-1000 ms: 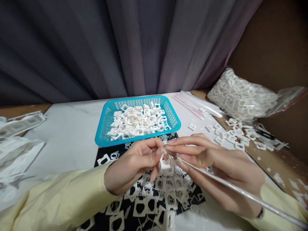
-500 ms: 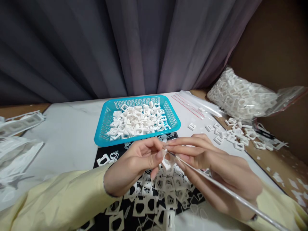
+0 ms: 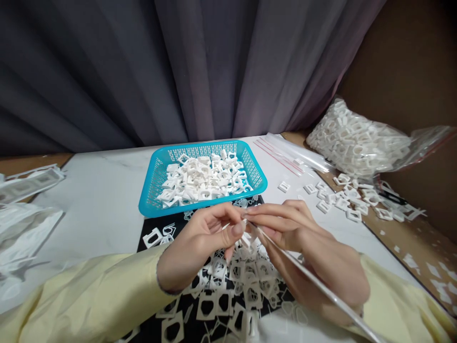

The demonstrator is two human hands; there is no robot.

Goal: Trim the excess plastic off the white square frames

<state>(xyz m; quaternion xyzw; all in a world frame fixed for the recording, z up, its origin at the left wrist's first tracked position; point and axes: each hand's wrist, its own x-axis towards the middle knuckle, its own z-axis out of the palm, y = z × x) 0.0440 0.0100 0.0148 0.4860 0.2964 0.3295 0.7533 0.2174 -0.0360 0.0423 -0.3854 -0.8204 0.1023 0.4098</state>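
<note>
My left hand (image 3: 210, 240) is closed, thumb against fingers, on a small white plastic frame piece (image 3: 246, 240). Most of that piece is hidden by the fingers. My right hand (image 3: 303, 243) grips a long, thin, pale rod-like tool (image 3: 314, 274), its shaft slanting down to the lower right. The tool's tip is at the piece, where the fingertips of both hands meet. Below the hands, many flat white frames and thin offcuts (image 3: 209, 305) lie on a black mat (image 3: 150, 257).
A turquoise basket (image 3: 143, 202) of white pieces stands behind my hands. Loose white pieces (image 3: 353, 215) lie to the right, near a full clear bag (image 3: 360, 143) and flat zip bags (image 3: 285, 155). More plastic bags (image 3: 28, 233) lie at the left. A curtain (image 3: 200, 66) hangs behind.
My right hand has shifted slightly left, and the tool's shaft now slopes more steeply. The white piece has turned and shows less between my fingers.
</note>
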